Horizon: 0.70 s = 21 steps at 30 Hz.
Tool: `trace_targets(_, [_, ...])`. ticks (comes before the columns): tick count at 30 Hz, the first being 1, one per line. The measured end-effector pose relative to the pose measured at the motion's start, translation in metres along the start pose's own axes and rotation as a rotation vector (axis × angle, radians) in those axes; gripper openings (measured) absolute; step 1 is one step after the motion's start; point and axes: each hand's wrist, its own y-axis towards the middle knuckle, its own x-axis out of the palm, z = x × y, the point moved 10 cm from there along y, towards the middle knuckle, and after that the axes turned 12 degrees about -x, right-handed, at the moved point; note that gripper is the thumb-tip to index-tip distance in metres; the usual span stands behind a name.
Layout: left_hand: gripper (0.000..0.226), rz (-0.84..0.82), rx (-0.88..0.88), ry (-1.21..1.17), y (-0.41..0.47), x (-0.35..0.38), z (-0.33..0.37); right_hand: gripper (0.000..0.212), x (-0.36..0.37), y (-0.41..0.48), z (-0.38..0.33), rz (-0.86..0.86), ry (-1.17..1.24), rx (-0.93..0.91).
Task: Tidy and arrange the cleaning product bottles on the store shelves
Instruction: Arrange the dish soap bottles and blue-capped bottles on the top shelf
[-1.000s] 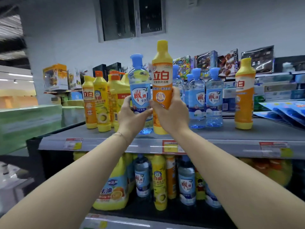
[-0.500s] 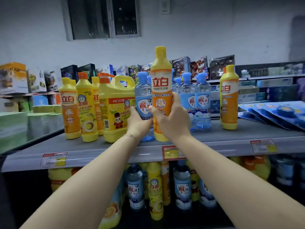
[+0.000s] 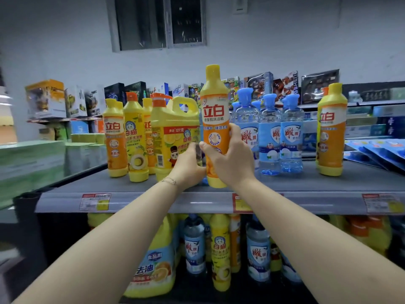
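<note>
The top shelf (image 3: 153, 201) has bare grey room along its front edge, and an open gap between the blue-capped bottles (image 3: 270, 137) and a lone orange bottle at the right (image 3: 331, 132). To the left, a yellow handled jug (image 3: 173, 137) and slim yellow bottles (image 3: 115, 139) stand close together. The blue-capped bottles are see-through and hold clear liquid.

The right hand (image 3: 232, 163) wraps its fingers and thumb round the lower half of the orange dish soap bottle (image 3: 215, 115). This bottle stands upright near the shelf's front edge, long axis vertical, yellow cap up, label facing the camera. The left hand (image 3: 188, 170) sits just beside it with fingers curled, seemingly round a clear bottle (image 3: 199, 153) that is almost wholly hidden behind the orange one. More bottles (image 3: 220, 251) fill the lower shelf.
</note>
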Motion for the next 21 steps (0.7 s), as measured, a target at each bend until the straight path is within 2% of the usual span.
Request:
trace_targets(6, [0.032,0.109,0.168,0.198,-0.024,-0.061,-0.005,0.055,0.04,0.003,-0.027,-0.026,0.113,-0.016])
trace_targets(8, [0.037,0.121,0.185,0.259,-0.033,-0.081,-0.014,0.056,0.054,0.003,-0.037,-0.049,0.145,-0.033])
trace_targets(13, [0.06,-0.045,0.146,0.119,-0.056,-0.109,-0.044,0.057,0.098,0.001,-0.065,-0.113,0.226,-0.042])
trace_targets(17, [0.068,0.142,0.074,0.038,-0.055,-0.141,-0.064,0.055,0.137,0.002,-0.09,-0.155,0.295,-0.042])
trace_targets(21, [0.044,0.368,-0.003,0.021,-0.048,-0.175,-0.083,0.059,0.171,0.006,-0.109,-0.187,0.344,-0.023])
